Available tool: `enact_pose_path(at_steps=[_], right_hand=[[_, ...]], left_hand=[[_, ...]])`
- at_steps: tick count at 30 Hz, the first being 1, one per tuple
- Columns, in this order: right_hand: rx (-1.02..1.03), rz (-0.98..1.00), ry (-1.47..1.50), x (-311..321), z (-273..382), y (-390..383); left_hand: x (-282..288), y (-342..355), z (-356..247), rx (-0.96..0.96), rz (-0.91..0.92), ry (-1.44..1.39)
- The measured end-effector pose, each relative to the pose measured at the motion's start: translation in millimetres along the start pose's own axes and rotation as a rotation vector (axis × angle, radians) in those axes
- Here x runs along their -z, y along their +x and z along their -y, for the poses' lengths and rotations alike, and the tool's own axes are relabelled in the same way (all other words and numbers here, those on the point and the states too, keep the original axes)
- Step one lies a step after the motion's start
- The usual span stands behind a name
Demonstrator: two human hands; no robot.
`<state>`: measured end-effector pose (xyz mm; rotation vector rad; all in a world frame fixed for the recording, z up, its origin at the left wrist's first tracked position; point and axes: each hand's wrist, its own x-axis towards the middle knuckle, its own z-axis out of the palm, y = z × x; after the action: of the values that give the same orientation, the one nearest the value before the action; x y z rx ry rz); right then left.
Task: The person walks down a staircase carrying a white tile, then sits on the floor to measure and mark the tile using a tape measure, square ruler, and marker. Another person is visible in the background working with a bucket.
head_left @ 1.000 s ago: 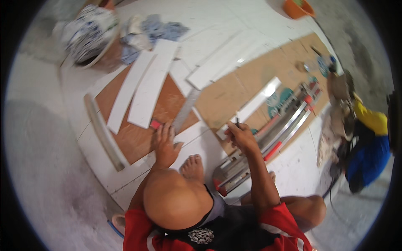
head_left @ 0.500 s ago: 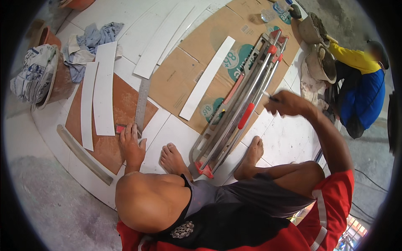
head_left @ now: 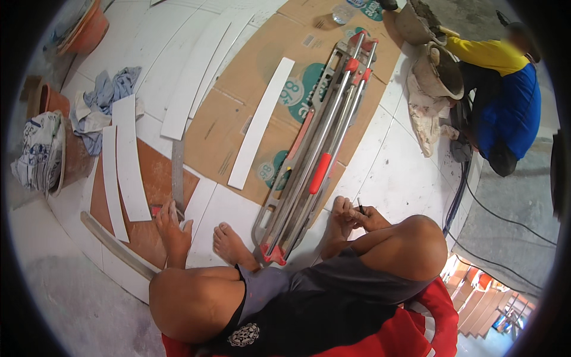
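My left hand (head_left: 172, 235) rests at the lower end of a steel square (head_left: 178, 172), its fingers stretched out and thumb apart. A small red part (head_left: 156, 210) of the tool shows beside the fingertips. Under them lies a brown board (head_left: 148, 166) bearing two white tile strips, a narrow one (head_left: 113, 181) and a wider one (head_left: 132, 157). My right hand (head_left: 373, 220) is closed around a dark pen (head_left: 360, 206) with a pale tip, beside my right foot (head_left: 339, 221). Between my feet stands a tile cutter (head_left: 315, 149) with red fittings, nothing clearly seen clamped in it.
A white tile strip (head_left: 262, 125) lies on flattened cardboard (head_left: 220, 134). Longer strips (head_left: 193, 83) lie beyond. A grey bar (head_left: 116, 244), rags (head_left: 107, 104) and a filled bucket (head_left: 77, 152) are at left. At right a co-worker (head_left: 505, 107) crouches by mortar buckets (head_left: 441, 74); cables (head_left: 493, 214) trail behind.
My right hand, with the pen, has come down from above the tile cutter to beside my right foot. My left hand stays at the square. The whole view has shifted.
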<state>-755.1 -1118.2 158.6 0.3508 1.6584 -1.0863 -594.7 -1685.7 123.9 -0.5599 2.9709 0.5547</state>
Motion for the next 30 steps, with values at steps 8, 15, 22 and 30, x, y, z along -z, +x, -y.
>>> enact_pose_path(at_steps=[8,15,22,30], right_hand=[[-0.097,0.083,-0.029,-1.7,-36.7,-6.6],[-0.17,0.045,-0.009,-7.9,-51.7,-5.0],[-0.197,0.029,-0.04,-10.8,-46.8,-0.9],[-0.205,-0.013,-0.05,-25.6,-38.6,6.6]], left_hand=[[-3.6,-2.3,-1.3,0.051,-0.03,0.008],[-3.2,2.8,-7.2,0.077,-0.034,0.027],[-5.2,-0.5,-6.1,0.088,-0.086,0.034],[7.1,-2.9,-1.1,0.114,-0.104,0.002]])
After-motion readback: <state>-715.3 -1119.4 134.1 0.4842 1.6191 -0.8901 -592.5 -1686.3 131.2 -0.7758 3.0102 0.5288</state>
